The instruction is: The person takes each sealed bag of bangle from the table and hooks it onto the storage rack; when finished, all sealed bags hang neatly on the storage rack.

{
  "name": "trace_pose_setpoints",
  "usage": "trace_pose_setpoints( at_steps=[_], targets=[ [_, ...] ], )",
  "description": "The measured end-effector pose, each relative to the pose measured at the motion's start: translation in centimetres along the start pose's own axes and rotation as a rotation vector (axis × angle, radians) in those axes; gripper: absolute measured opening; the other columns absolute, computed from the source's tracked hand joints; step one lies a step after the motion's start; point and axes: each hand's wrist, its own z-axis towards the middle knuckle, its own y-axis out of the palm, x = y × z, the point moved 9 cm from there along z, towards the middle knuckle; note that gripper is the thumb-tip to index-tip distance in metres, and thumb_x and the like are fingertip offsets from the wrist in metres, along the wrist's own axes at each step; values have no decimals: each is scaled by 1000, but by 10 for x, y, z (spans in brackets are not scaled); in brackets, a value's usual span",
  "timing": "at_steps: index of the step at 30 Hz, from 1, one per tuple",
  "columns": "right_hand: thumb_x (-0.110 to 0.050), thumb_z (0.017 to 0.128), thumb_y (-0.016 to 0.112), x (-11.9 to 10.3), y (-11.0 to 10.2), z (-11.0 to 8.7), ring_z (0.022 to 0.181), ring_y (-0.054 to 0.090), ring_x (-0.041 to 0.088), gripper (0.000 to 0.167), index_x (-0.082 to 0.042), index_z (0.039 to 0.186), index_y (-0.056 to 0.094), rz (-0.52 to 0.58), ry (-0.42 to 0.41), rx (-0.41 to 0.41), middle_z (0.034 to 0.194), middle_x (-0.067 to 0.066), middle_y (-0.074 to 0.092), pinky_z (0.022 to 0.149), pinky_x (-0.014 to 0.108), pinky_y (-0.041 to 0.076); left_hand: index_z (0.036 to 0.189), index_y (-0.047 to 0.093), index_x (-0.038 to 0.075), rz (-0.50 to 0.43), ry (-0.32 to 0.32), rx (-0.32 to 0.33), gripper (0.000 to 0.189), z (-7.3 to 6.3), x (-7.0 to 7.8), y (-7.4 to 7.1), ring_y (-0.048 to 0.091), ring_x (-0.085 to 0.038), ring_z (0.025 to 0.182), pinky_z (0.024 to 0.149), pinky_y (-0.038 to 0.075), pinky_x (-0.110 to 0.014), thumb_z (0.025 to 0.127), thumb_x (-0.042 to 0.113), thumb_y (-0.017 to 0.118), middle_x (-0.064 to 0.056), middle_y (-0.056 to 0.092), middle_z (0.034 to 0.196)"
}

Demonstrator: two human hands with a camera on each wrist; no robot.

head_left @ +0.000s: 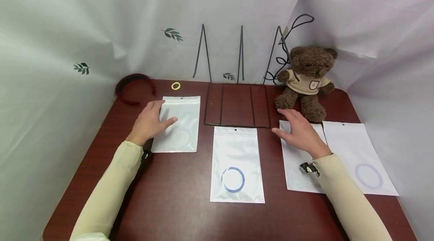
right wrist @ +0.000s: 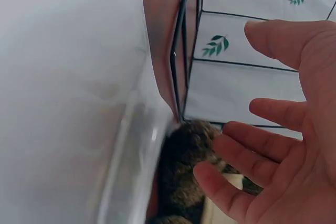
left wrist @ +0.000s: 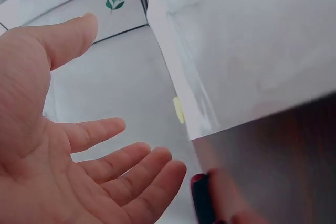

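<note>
Left hand (head_left: 149,122): released, over left pouch (head_left: 184,120) | right hand (head_left: 301,133): released, over inner right pouch (head_left: 295,171) | middle pouch (head_left: 235,150): flat on surface (head_left: 169,203), before wire rack (head_left: 237,126) | technique: slick-looking pouches likely favour a light edge pinch, kept level against creasing

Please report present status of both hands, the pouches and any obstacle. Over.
Left hand open and empty by leftmost pouch. Right hand the same, by inner right pouch. Middle pouch flat. Teddy bear near right hand, possible obstacle.
</note>
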Motion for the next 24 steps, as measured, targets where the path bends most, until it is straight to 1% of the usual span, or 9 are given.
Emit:
trace_pose_setpoints(
  at_steps=[3, 5, 7, 9, 12, 15, 17, 19, 24],
  targets=[
    [-44, 98, 75, 2, 8, 6, 130, 57, 41, 75, -6, 157, 47, 71, 8, -19, 152, 21, 53, 105, 62, 49, 161, 37, 1, -52, -21, -26, 90, 9, -7, 5, 49, -49, 138, 113, 41, -67, 95, 50, 75, -31, 42, 157],
    [-45, 99, 73, 4, 14, 9, 123, 62, 41, 73, -7, 156, 48, 108, 16, -36, 150, 21, 55, 100, 60, 53, 160, 37, -1, -80, -31, -37, 89, 15, -11, 8, 51, -47, 135, 113, 42, -65, 96, 47, 76, -32, 45, 153],
    [-45, 100, 72, 6, 20, 12, 119, 65, 40, 71, -8, 155, 49, 139, 30, -51, 149, 20, 55, 98, 58, 55, 159, 38, -3, -102, -41, -36, 88, 20, -14, 10, 53, -46, 131, 111, 44, -64, 96, 45, 76, -32, 49, 149],
    [-45, 101, 71, 8, 26, 13, 122, 64, 40, 69, -7, 154, 50, 147, 44, -69, 149, 20, 54, 99, 58, 54, 158, 39, -4, -126, -54, -37, 86, 26, -17, 11, 56, -46, 127, 109, 46, -62, 96, 44, 76, -33, 51, 145],
    [-44, 102, 70, 10, 33, 16, 128, 61, 41, 69, -4, 154, 51, 135, 53, -100, 156, 21, 50, 105, 61, 49, 157, 42, -4, -165, -83, -47, 84, 34, -22, 13, 59, -45, 125, 104, 50, -59, 96, 43, 76, -32, 52, 143],
    [-43, 103, 68, 10, 39, 18, 135, 57, 43, 69, 0, 154, 50, 112, 51, -127, 163, 23, 42, 113, 65, 40, 156, 43, -1, -196, -116, -63, 81, 43, -26, 15, 61, -41, 121, 99, 53, -56, 97, 42, 77, -28, 54, 139],
    [-43, 104, 68, 10, 41, 20, 140, 53, 45, 70, 2, 154, 50, 99, 52, -138, 166, 24, 39, 118, 67, 33, 156, 43, -1, -215, -133, -72, 80, 48, -29, 16, 59, -40, 118, 97, 53, -55, 96, 41, 77, -28, 55, 135],
    [-42, 104, 67, 10, 43, 22, 144, 48, 48, 70, 4, 154, 49, 84, 54, -151, 167, 25, 37, 121, 68, 28, 157, 42, 0, -226, -147, -78, 81, 53, -31, 17, 57, -41, 120, 101, 51, -57, 96, 39, 78, -29, 54, 137],
    [-34, 105, 67, 12, 46, 26, 152, 35, 50, 67, 7, 154, 48, 68, 63, -182, 166, 26, 38, 125, 66, 20, 158, 41, 1, -260, -187, -103, 83, 60, -36, 22, 44, -46, 139, 117, 40, -63, 92, 27, 84, -33, 40, 156]
  ],
)
